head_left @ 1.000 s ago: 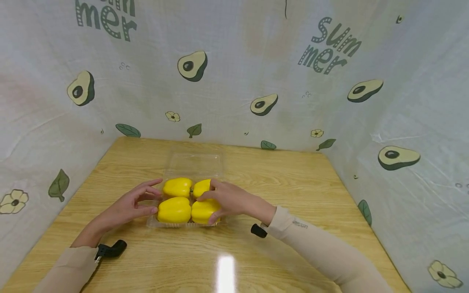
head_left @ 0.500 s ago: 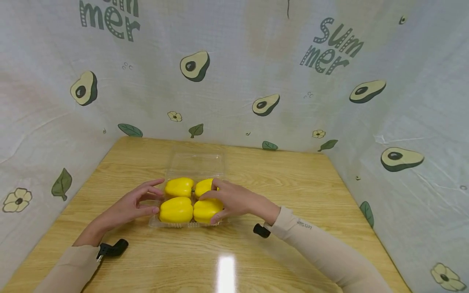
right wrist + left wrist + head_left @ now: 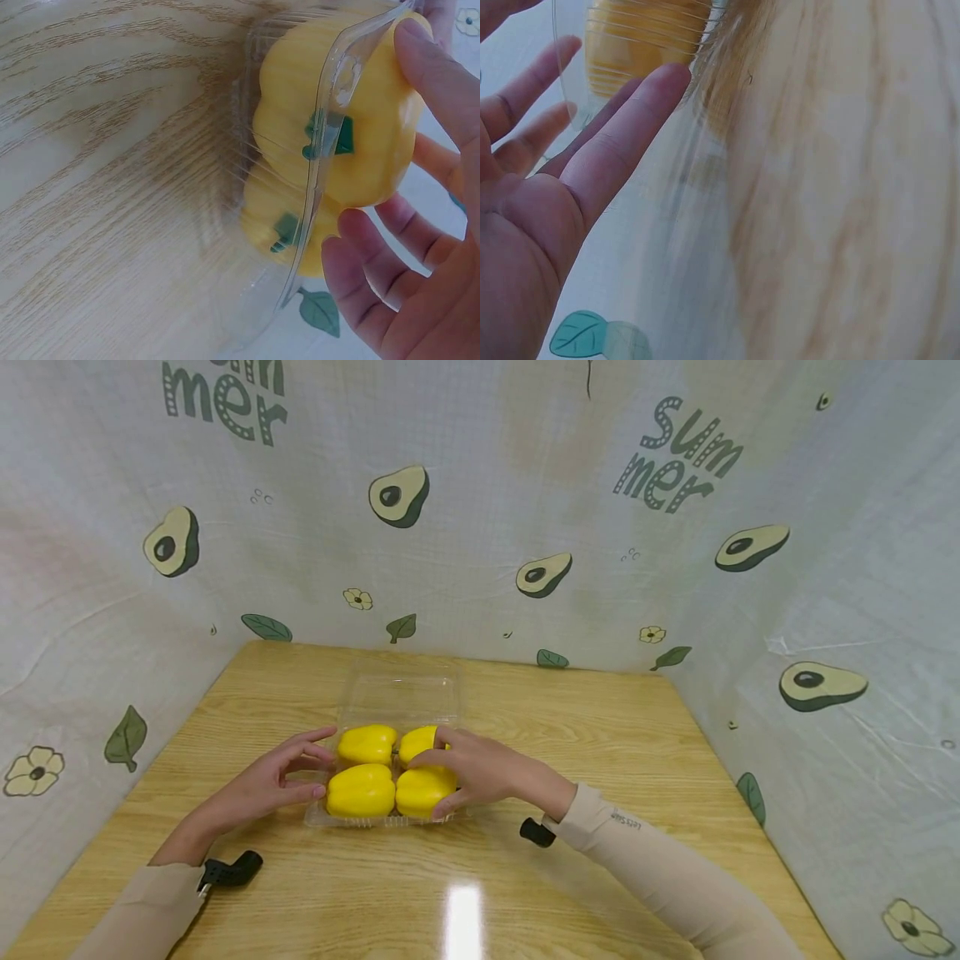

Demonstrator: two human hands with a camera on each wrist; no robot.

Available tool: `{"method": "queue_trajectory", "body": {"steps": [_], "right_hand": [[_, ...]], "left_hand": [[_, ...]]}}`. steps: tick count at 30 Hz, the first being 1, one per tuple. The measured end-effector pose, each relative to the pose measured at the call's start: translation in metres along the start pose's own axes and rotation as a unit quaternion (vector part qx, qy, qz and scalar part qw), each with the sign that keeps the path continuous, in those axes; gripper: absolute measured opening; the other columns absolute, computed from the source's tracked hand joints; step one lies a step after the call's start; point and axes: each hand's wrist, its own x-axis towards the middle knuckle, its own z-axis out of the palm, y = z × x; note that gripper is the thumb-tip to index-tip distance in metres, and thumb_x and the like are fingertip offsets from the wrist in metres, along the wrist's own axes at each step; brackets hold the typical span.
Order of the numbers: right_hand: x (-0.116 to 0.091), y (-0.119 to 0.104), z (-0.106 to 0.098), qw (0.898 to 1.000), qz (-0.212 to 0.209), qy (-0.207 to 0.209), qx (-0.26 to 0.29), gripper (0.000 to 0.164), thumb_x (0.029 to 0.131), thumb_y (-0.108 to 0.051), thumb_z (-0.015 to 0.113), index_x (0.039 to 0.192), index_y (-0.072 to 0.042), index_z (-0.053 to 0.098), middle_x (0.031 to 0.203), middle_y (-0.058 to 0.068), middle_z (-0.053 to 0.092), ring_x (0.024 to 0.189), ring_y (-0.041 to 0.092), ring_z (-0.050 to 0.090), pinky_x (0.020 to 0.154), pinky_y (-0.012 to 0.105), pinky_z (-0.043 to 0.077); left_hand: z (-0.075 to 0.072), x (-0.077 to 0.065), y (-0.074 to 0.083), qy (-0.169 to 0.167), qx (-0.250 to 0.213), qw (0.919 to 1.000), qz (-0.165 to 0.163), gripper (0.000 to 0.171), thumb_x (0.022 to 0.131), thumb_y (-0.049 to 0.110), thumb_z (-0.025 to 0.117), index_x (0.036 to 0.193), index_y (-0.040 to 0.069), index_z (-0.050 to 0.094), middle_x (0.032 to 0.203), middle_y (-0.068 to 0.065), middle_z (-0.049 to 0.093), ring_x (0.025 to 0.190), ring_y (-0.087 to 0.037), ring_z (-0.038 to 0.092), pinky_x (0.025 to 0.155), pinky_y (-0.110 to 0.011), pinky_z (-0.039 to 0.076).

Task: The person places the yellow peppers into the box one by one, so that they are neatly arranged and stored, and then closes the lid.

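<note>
Several yellow bell peppers sit in two rows in a clear plastic clamshell box (image 3: 320, 817), among them a front left pepper (image 3: 361, 791) and a back left pepper (image 3: 367, 745). My right hand (image 3: 476, 768) grips the front right pepper (image 3: 420, 791), thumb on its near side and fingers over its top; the right wrist view shows this pepper (image 3: 367, 75) with a green stem. The back right pepper (image 3: 417, 744) is partly hidden by that hand. At the box's left side my left hand (image 3: 273, 781) has spread, relaxed fingers, its fingertips right at the wall.
The box's transparent lid (image 3: 402, 696) lies folded back behind the peppers. A wooden table (image 3: 360, 893) bears everything, with a printed cloth (image 3: 465, 510) rising at its back and sides. Black wrist mounts (image 3: 232, 869) stick out below both wrists.
</note>
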Motion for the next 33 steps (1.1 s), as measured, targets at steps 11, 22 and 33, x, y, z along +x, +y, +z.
{"method": "queue_trajectory", "body": {"steps": [11, 22, 33], "right_hand": [[-0.0020, 0.0019, -0.0005, 1.000, -0.003, 0.001, -0.008, 0.078, 0.086, -0.057, 0.083, 0.153, -0.026, 0.057, 0.119, 0.002, 0.050, 0.098, 0.014, 0.046, 0.079, 0.025, 0.041], [-0.0044, 0.0019, -0.0040, 1.000, 0.000, 0.001, 0.008, 0.079, 0.085, -0.055, 0.085, 0.154, -0.025, 0.057, 0.124, 0.003, 0.052, 0.103, 0.015, 0.046, 0.081, 0.026, 0.043], [-0.0057, 0.0048, -0.0080, 1.000, 0.007, 0.003, 0.027, 0.076, 0.088, -0.056, 0.082, 0.153, -0.026, 0.057, 0.127, 0.002, 0.052, 0.103, 0.015, 0.048, 0.083, 0.027, 0.045]], "left_hand": [[0.0003, 0.0001, 0.0006, 0.001, 0.002, 1.0000, 0.002, 0.036, 0.100, 0.013, 0.076, 0.133, 0.010, 0.062, 0.174, -0.014, 0.024, 0.126, 0.005, 0.057, 0.098, -0.023, 0.055], [0.0006, 0.0003, -0.0001, 0.003, 0.005, 1.0000, 0.004, 0.036, 0.100, 0.014, 0.077, 0.133, 0.012, 0.063, 0.174, -0.014, 0.025, 0.126, 0.006, 0.057, 0.097, -0.023, 0.055], [0.0020, 0.0002, 0.0011, 0.002, 0.003, 0.9999, 0.014, 0.037, 0.100, 0.012, 0.076, 0.133, 0.010, 0.062, 0.173, -0.016, 0.025, 0.126, 0.005, 0.057, 0.098, -0.023, 0.055]]}}
